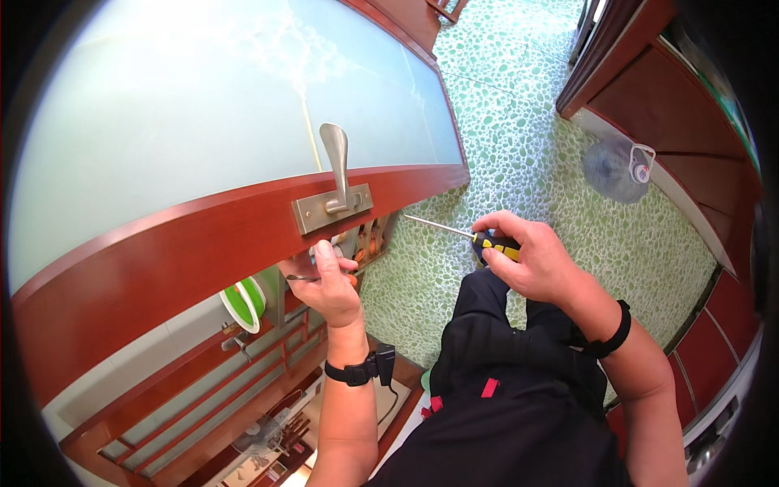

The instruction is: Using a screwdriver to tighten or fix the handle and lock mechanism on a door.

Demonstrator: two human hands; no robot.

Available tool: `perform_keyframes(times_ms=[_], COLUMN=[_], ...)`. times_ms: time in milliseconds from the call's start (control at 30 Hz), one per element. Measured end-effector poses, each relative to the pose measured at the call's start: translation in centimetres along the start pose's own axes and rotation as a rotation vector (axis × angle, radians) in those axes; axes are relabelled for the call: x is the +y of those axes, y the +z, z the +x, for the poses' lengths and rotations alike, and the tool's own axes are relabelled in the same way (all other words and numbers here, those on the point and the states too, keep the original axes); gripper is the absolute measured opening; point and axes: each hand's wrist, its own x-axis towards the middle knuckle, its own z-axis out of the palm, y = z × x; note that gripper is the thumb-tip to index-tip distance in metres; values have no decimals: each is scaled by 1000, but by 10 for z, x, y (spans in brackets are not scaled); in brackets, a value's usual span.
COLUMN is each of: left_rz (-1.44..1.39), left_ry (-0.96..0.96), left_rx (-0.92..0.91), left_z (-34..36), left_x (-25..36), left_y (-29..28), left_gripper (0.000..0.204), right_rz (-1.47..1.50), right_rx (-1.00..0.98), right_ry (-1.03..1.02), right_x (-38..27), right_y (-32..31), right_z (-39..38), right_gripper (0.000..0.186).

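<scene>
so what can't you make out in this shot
Head view:
- Left grip: whether it holds anything; its own fingers and thumb cover the spot.
- Screwdriver: the butt of its handle is hidden by the right grip; the tip's shape is too small to tell.
- Red-framed door: its left end is cut off by the dark fisheye rim.

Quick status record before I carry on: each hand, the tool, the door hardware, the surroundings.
Right hand: gripping the screwdriver
Tool: black and yellow handle, shaft pointing toward the door, tip apart from the lever plate
Left hand: near the door edge by the plate; grip unclear
Hardware: metal lever handle, on its plate
Surroundings: green pebble-patterned floor, clear jug at right
</scene>
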Motion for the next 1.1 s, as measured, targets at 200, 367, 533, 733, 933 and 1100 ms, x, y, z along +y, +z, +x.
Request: perform_keyframes(times_ms=[200, 367, 533, 733, 933, 1100], left_rz=[73, 107, 136, 159, 132, 177], left_ry=[47, 94, 125, 108, 130, 151], left_rx=[24, 27, -12, -7, -21, -77], left_z=[5, 7, 8, 9, 13, 13], left_x=[8, 7, -1, -1, -1, -4], left_y=[5, 14, 9, 9, 8, 6], left_gripper=[37, 35, 32, 28, 28, 29], right_rz=[73, 120, 98, 113, 129, 48], right_rx=[-48, 19, 21, 11, 26, 52], right_ry=[-144, -269, -287, -302, -307, -353], right_x=[-28, -53, -55, -56, -56, -56], right_y=[0, 8, 14, 18, 22, 20], right_z=[2, 22, 40, 47, 50, 52], right_gripper=[28, 29, 29, 28, 25, 26])
